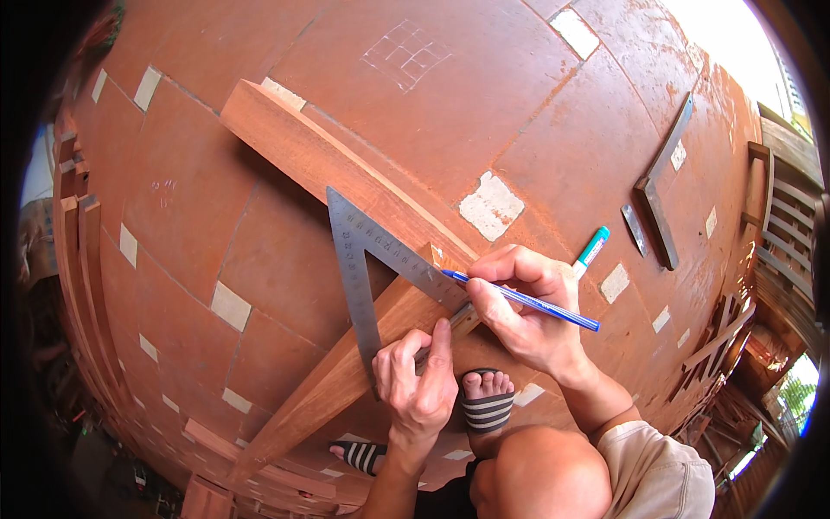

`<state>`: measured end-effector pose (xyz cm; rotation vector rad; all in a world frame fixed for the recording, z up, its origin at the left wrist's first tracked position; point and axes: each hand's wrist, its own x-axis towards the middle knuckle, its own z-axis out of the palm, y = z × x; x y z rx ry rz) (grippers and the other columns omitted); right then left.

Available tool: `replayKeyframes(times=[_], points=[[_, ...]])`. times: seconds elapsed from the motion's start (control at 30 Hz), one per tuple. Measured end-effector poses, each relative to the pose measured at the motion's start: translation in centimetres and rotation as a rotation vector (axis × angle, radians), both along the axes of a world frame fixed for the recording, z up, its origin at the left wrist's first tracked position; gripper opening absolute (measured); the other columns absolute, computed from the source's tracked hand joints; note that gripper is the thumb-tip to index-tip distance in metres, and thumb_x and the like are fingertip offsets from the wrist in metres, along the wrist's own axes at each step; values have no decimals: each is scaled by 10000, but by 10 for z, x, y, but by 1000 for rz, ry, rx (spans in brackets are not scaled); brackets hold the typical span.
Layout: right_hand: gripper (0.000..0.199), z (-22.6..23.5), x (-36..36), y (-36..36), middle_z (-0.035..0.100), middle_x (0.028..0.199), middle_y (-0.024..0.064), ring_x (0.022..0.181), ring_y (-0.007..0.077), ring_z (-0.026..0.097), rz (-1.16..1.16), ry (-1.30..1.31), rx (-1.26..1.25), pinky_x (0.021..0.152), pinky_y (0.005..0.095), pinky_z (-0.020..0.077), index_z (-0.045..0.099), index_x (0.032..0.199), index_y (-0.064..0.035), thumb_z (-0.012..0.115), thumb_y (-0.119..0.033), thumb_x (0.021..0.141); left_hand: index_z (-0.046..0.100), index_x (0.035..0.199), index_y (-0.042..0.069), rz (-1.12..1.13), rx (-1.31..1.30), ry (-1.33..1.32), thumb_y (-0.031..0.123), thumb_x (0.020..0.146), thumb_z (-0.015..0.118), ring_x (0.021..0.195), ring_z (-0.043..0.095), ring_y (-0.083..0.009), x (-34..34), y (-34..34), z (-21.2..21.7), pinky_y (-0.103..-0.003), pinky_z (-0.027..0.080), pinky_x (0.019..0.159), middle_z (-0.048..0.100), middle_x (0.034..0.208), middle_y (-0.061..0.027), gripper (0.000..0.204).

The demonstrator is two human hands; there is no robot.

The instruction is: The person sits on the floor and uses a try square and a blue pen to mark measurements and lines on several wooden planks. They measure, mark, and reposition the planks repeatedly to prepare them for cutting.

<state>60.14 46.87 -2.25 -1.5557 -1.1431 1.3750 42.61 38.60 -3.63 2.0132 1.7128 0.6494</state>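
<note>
My right hand (pixel 536 298) pinches a blue ballpoint pen (pixel 549 307), its tip at the edge of a grey metal set square (pixel 353 268). That triangular ruler lies across two reddish wooden beams, where one beam (pixel 346 381) comes up at an angle to the other (pixel 346 169). My left hand (pixel 418 376) is closed on the near side of the set square, its fingers curled and pressed against the metal and wood. What the left fingertips do underneath is hidden. Beyond my right hand, a teal-capped marker (pixel 593 246) shows beside the knuckles.
A try square with a dark stock (pixel 657 227) rests on the tiled floor to the right, beside a small metal blade (pixel 634 230). Long timber pieces (pixel 91 268) stand along the left. Slatted wooden furniture (pixel 787 238) is at the far right. My sandalled foot (pixel 487 402) is close by.
</note>
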Motion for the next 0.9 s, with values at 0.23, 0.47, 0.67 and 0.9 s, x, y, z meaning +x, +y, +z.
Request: replayKeyframes(times=[0.23, 0.47, 0.67, 0.9], points=[[67, 0, 0, 4, 788, 944, 100, 799, 103, 693, 13, -38, 22, 696, 270, 551, 771, 989, 53, 800, 1, 959, 813, 1276, 40, -11, -16, 2, -31, 738, 887, 851, 595, -275, 0, 0, 1, -408, 523, 753, 658, 1045, -91, 548], [109, -2, -2, 8, 789, 898, 132, 740, 184, 741, 51, -109, 94, 657, 302, 573, 785, 989, 33, 828, -55, 940, 805, 1294, 39, -12, -27, 8, -32, 762, 876, 848, 586, -282, 1, 0, 2, -419, 518, 759, 653, 1051, -94, 541], [110, 28, 9, 4, 755, 795, 161, 677, 250, 746, 148, -247, -27, 635, 340, 581, 779, 950, 45, 813, -55, 921, 800, 1318, 57, -4, -30, 1, -45, 772, 859, 847, 569, -291, 0, 0, 3, -430, 502, 771, 638, 1067, -89, 558], [203, 37, 30, -29, 777, 818, 196, 729, 296, 779, 216, -342, -125, 689, 385, 608, 789, 1078, 45, 724, -136, 1015, 799, 1292, 47, -19, 48, -44, 23, 845, 864, 884, 627, -282, -1, 1, 2, -434, 516, 773, 668, 1074, -83, 453]])
